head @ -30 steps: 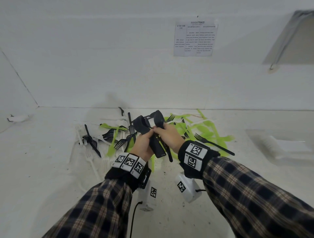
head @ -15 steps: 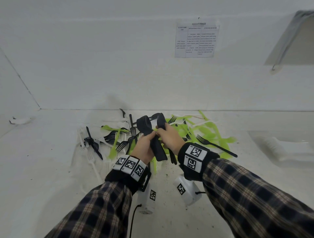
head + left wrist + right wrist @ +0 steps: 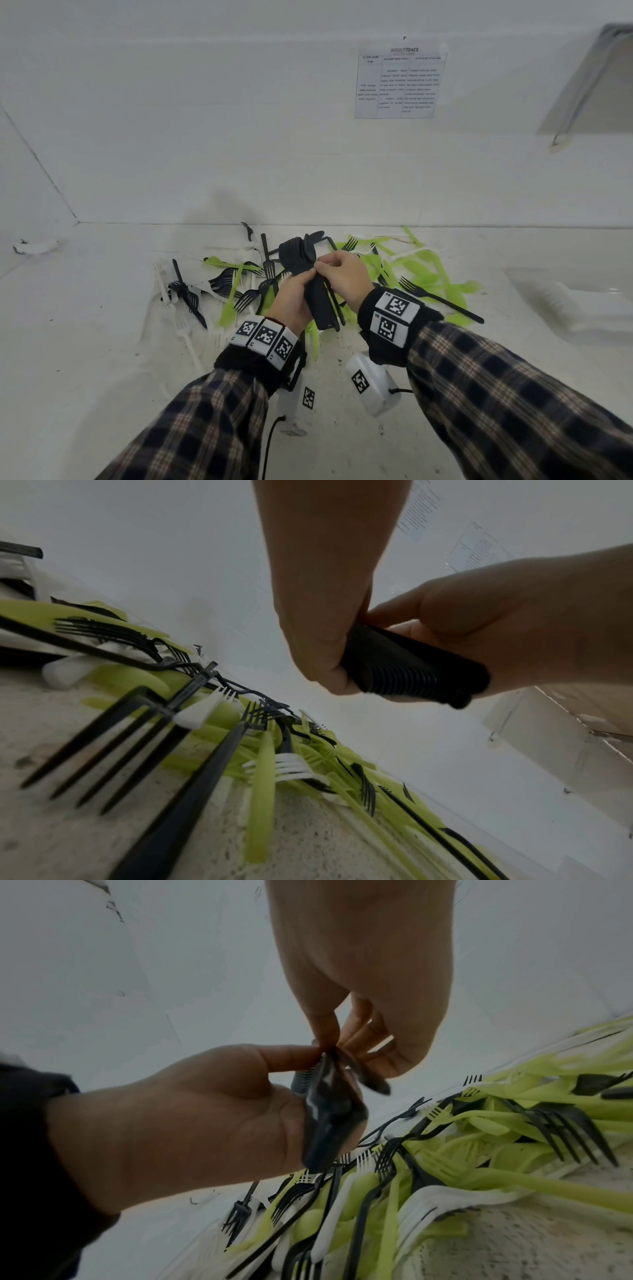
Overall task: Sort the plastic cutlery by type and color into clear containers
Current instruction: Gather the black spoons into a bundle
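A stack of nested black spoons (image 3: 321, 305) is upright in front of me, and my left hand (image 3: 291, 303) grips its handles. My right hand (image 3: 346, 277) pinches one more black spoon (image 3: 313, 238) against the stack's right side. In the left wrist view the left hand (image 3: 322, 631) wraps the ribbed ends of the handles (image 3: 404, 674). Seen from the right wrist, the right hand's fingertips (image 3: 329, 1031) meet the left thumb at the top of the stack (image 3: 329, 1118). Below lies a mixed pile of green cutlery (image 3: 423, 270), black forks (image 3: 250, 296) and white forks (image 3: 181, 323).
A clear container (image 3: 613, 329) holding white cutlery stands on the white table at the right. A lone black fork (image 3: 442, 301) lies at the pile's right edge. White walls close the back and left, with a paper sheet (image 3: 399, 82) taped up.
Both hands stay over the pile. The single spoon in the right hand has come closer to the stack in the left hand.
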{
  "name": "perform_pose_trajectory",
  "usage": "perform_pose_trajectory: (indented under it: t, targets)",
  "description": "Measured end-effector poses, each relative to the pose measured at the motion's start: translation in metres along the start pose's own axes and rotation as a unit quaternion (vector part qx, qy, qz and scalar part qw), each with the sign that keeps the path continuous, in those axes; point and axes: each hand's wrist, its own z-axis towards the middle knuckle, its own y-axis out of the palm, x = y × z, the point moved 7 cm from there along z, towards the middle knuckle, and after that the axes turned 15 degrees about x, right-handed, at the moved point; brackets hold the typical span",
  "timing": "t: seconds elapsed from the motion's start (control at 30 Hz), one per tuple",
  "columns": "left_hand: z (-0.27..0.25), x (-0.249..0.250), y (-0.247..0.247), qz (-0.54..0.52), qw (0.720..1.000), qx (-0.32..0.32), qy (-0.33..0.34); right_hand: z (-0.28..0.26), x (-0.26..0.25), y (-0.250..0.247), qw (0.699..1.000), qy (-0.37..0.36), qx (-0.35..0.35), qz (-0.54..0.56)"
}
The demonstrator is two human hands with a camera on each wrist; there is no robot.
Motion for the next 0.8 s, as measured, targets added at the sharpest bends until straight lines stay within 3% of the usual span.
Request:
perform_pose_trajectory:
  t: [0.17, 0.8]
  targets:
    - [0.002, 0.003, 0.000, 0.016, 0.999, -0.031, 0.000, 0.000, -0.003, 0.006, 1.000, -0.001, -0.008, 0.006]
    - [0.034, 0.020, -0.030, -0.010, 0.999, -0.030, 0.021, 0.007, -0.009, 0.051, 0.999, -0.005, -0.003, -0.035]
